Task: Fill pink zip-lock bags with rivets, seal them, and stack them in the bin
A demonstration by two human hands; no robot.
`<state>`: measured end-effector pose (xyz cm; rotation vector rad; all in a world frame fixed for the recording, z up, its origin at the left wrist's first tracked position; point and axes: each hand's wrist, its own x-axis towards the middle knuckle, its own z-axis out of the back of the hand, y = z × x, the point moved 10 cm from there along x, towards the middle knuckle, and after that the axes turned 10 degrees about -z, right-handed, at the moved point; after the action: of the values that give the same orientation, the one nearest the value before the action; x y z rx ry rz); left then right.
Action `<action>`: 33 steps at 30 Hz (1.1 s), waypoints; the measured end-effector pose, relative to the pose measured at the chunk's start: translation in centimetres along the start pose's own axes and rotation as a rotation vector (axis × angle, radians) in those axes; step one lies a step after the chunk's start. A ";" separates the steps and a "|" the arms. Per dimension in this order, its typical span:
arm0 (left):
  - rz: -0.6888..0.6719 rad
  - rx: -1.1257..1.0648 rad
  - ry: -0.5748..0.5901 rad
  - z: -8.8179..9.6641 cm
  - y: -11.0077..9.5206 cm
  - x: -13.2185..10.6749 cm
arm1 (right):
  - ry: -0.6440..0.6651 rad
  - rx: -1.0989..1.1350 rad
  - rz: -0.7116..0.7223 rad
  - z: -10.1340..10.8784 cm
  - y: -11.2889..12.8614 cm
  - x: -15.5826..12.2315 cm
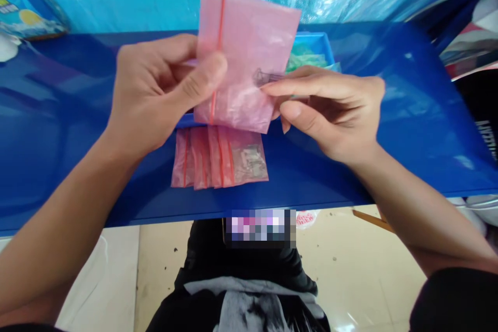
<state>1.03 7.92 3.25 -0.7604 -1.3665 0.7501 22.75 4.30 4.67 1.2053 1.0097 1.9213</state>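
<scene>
My left hand is closed on a pink zip bag, its thumb lying over the front near the red seal strip. The bag is held up above the blue table, with the strip on its left side. My right hand is at the bag's right edge. Its index fingertip lies on the front, other fingers curl partly behind the edge, and the thumb stands a little apart. Small dark, thin pieces show by that fingertip; I cannot make out their kind. Below lie several overlapping pink zip bags, the rightmost with silvery pieces inside.
Behind the raised bag, a blue tray holds green packets. The blue table spans the view. A blue printed package stands at the back left. A phone-like device with a blurred screen rests on my lap.
</scene>
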 end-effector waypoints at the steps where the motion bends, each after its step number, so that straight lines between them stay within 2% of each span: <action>1: -0.054 0.004 0.003 0.0 -0.3 0.5 | 0.024 0.014 -0.012 -0.1 0.0 0.0; 3: -0.129 0.005 -0.041 1.1 0.1 1.6 | 0.036 0.052 -0.037 -0.2 -0.3 -0.1; 6: -0.128 0.096 -0.085 4.0 2.3 3.5 | -0.032 0.095 -0.040 0.4 -0.7 0.0; 8: -0.113 0.302 -0.007 5.5 3.5 4.6 | -0.086 0.109 -0.032 0.8 -0.9 -0.1; 11: -0.039 0.545 0.241 6.1 4.7 5.0 | -0.182 0.103 -0.028 1.6 -1.1 -0.2; 13: -0.070 0.695 0.416 5.7 4.1 4.4 | -0.224 0.089 -0.048 2.0 -1.1 -0.4; 14: -0.098 0.753 0.468 5.5 3.6 4.1 | -0.228 0.079 -0.063 2.0 -1.1 -0.4; 17: -0.227 0.852 0.469 5.2 1.3 3.8 | -0.215 0.031 -0.094 1.6 -1.0 -0.6; 19: -0.285 0.850 0.525 4.6 0.7 3.5 | -0.201 -0.035 -0.067 1.2 -0.5 -0.7; 21: -0.286 0.777 0.670 3.4 1.0 3.0 | -0.142 -0.147 0.018 0.2 0.3 -0.9; 23: -0.268 0.691 0.757 2.8 1.4 2.5 | -0.027 -0.295 0.136 -1.5 1.0 -1.4; 27: -0.314 0.688 0.719 2.5 1.5 2.3 | 0.206 -0.610 0.290 -4.8 0.7 -2.5; 31: -0.354 0.706 0.684 2.2 1.1 2.0 | 0.426 -0.802 0.234 -6.8 -1.3 -3.1; 33: -0.299 0.686 0.683 2.2 1.6 2.3 | 0.519 -0.878 0.205 -7.5 -2.0 -3.4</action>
<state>-1.04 10.74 3.33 -0.2091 -0.5208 0.5829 17.36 0.45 -0.58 0.3150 0.1644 2.4937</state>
